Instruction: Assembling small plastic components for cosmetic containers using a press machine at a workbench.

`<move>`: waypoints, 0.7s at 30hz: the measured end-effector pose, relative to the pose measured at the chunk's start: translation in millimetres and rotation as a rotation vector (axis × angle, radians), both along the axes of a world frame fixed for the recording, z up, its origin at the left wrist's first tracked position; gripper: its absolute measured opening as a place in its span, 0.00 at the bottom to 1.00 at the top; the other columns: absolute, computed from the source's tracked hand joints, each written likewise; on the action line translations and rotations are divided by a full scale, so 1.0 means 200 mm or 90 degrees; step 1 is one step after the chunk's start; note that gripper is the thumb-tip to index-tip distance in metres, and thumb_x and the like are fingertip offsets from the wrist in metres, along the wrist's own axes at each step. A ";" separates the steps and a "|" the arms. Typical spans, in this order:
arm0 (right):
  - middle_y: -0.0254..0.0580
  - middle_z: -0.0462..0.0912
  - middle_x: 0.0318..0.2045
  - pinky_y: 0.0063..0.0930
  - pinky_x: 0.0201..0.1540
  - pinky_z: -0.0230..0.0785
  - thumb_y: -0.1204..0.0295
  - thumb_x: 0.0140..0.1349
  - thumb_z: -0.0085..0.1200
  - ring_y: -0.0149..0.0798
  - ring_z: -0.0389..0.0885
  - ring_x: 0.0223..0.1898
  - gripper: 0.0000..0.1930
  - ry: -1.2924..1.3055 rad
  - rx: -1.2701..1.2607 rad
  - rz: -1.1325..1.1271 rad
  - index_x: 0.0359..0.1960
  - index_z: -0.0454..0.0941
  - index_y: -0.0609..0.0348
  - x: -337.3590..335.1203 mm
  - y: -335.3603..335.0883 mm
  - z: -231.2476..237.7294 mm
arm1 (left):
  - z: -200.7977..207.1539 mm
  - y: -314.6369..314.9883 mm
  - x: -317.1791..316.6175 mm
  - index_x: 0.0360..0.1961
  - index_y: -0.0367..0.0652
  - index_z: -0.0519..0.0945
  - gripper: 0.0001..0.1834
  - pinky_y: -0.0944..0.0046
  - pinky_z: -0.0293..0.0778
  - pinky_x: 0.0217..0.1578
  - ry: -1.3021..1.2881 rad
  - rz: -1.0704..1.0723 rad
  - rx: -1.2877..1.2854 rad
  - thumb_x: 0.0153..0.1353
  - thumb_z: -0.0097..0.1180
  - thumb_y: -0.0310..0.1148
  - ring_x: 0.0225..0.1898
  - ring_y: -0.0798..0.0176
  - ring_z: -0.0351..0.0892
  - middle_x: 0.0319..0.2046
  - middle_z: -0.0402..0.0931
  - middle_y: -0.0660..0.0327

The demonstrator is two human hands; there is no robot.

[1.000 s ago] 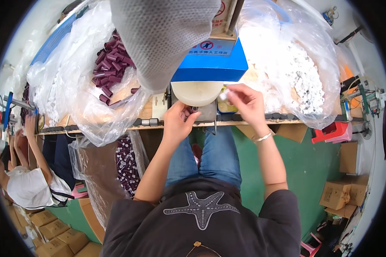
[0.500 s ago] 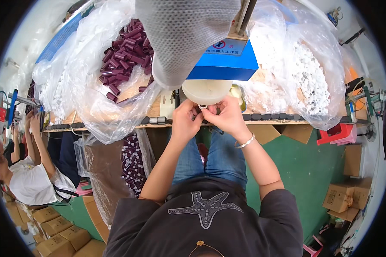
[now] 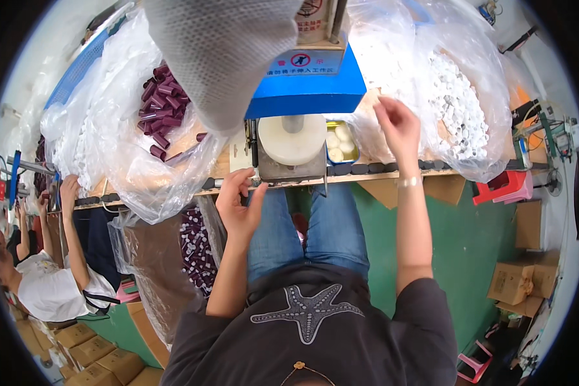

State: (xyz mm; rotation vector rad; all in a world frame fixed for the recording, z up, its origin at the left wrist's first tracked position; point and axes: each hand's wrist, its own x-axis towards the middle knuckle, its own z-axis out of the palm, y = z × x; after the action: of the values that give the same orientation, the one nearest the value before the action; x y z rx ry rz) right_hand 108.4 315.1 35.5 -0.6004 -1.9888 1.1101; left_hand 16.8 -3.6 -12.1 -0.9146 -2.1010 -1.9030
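Green floor shows under a wooden bench (image 3: 392, 179) crowded with clear plastic bags. At its middle stands a small press (image 3: 305, 80) with a blue housing, and beneath the housing sits a round cream disc (image 3: 291, 138) on a metal base. The left hand (image 3: 238, 204) rests at the bench edge just beside that base, fingers loosely curled and half open; I cannot see anything held in it. The right hand (image 3: 397, 125) is lifted over the bag of white caps (image 3: 457, 109) on the right, fingers drawn together as if pinching, but whether a cap sits between them I cannot tell. A small tray of pale caps (image 3: 340, 141) lies just right of the disc, between the press and the right hand. To the left, a bag holds maroon tubes (image 3: 164, 106), with more of them in a sack hanging below the bench (image 3: 196, 248).

As I judge it, the work is feeding caps to the press one at a time. Doing it well would mean taking a single cap cleanly, setting it square on the seat under the housing, and keeping the left fingers back from the disc while it closes. A co-worker (image 3: 51, 283) in white sits at the far left, arms up on the same bench.
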 end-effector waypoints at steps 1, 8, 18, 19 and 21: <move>0.38 0.82 0.26 0.17 0.30 0.69 0.75 0.57 0.59 0.23 0.76 0.25 0.11 -0.039 0.054 0.000 0.41 0.81 0.66 -0.06 0.08 0.00 | 0.00 0.02 0.00 0.44 0.35 0.78 0.21 0.73 0.66 0.30 0.000 -0.004 -0.001 0.46 0.68 0.22 0.31 0.69 0.69 0.39 0.77 0.57; 0.52 0.84 0.32 0.31 0.36 0.75 0.69 0.46 0.63 0.43 0.84 0.29 0.15 -0.243 0.229 -0.109 0.35 0.81 0.65 -0.36 0.43 -0.23 | 0.07 0.26 -0.03 0.43 0.36 0.78 0.19 0.61 0.70 0.36 0.083 -0.055 -0.128 0.47 0.65 0.22 0.34 0.55 0.73 0.37 0.78 0.54; 0.38 0.83 0.28 0.23 0.32 0.71 0.71 0.59 0.57 0.29 0.78 0.26 0.12 -0.030 0.071 -0.050 0.43 0.81 0.64 -0.25 0.27 -0.12 | 0.06 0.24 0.06 0.47 0.35 0.72 0.16 0.58 0.70 0.40 -0.116 -0.059 0.057 0.56 0.57 0.21 0.37 0.50 0.74 0.34 0.73 0.51; 0.34 0.81 0.28 0.21 0.32 0.69 0.72 0.62 0.55 0.25 0.75 0.26 0.12 -0.003 0.022 0.013 0.45 0.80 0.63 -0.18 0.14 -0.09 | 0.14 0.11 0.07 0.46 0.35 0.73 0.16 0.58 0.71 0.39 -0.027 -0.027 -0.121 0.56 0.57 0.21 0.36 0.51 0.76 0.35 0.74 0.52; 0.29 0.78 0.26 0.19 0.33 0.67 0.73 0.62 0.55 0.22 0.71 0.27 0.09 0.033 -0.087 0.173 0.42 0.80 0.62 -0.11 -0.21 -0.06 | 0.19 -0.12 0.08 0.44 0.37 0.76 0.14 0.57 0.72 0.36 -0.051 0.015 -0.224 0.55 0.58 0.22 0.34 0.49 0.77 0.32 0.75 0.51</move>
State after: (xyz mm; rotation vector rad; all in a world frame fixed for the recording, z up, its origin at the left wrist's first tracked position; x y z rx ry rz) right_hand 87.1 273.2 23.9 -0.3720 -2.0025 1.4197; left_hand 32.3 -28.1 26.5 -0.8815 -2.5353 -1.6103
